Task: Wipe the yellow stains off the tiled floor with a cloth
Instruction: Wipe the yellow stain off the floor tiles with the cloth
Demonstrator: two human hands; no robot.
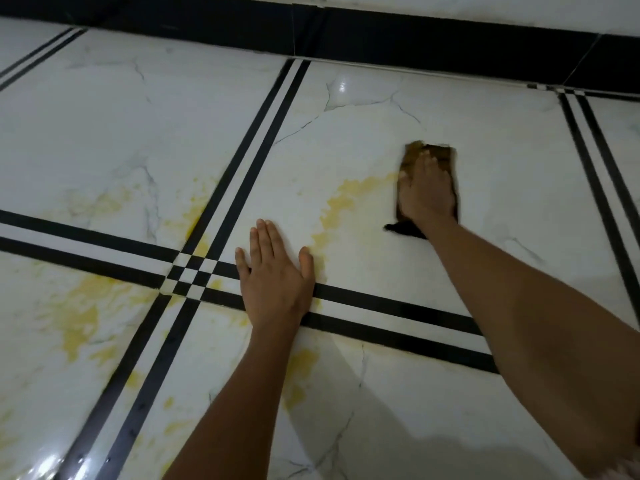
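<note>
A brown cloth (440,155) lies flat on the white marbled tiled floor (363,133), and my right hand (427,192) presses down on it with fingers spread. Just left of the cloth a yellow stain (349,194) curves down toward my left hand (275,275). That hand rests flat and empty on the floor, across a black tile stripe. More yellow stains show at the lower left (79,313), beside the stripe crossing (192,221) and near my left forearm (298,372).
Double black stripes (263,133) divide the tiles and cross at a checkered junction (194,275). A black skirting band (415,43) runs along the wall at the top. Thin grey veins or cracks mark the tile above the cloth.
</note>
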